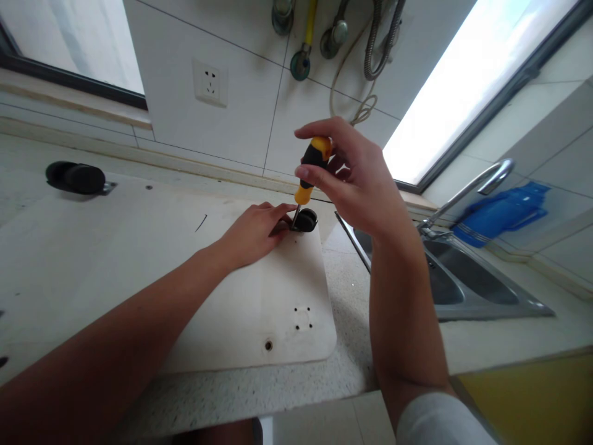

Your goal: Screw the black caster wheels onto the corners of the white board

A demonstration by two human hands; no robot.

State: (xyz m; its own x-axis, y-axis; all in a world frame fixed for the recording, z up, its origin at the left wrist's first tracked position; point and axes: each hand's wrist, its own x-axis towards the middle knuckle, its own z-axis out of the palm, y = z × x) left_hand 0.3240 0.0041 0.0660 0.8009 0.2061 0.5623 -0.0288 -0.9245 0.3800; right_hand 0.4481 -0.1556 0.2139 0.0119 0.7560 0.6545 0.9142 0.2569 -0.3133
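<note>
We have one speckled desk before us, bearing one white board. At the right, one sink is set into the worktop, and one blue jug stands behind it. Our two hands are over the board's far right corner. The grip of our right hand is clamped on the handle of one screwdriver, tilted, its shaft reaching down to a caster's base. Our left hand rests on the board there, fingers beside the shaft; whether its grip is clamped on anything, we cannot tell. We count two black casters, the right caster just beside the shaft, the left caster well apart. Smallest, we see four holes in a square near the board's near right corner.
</note>
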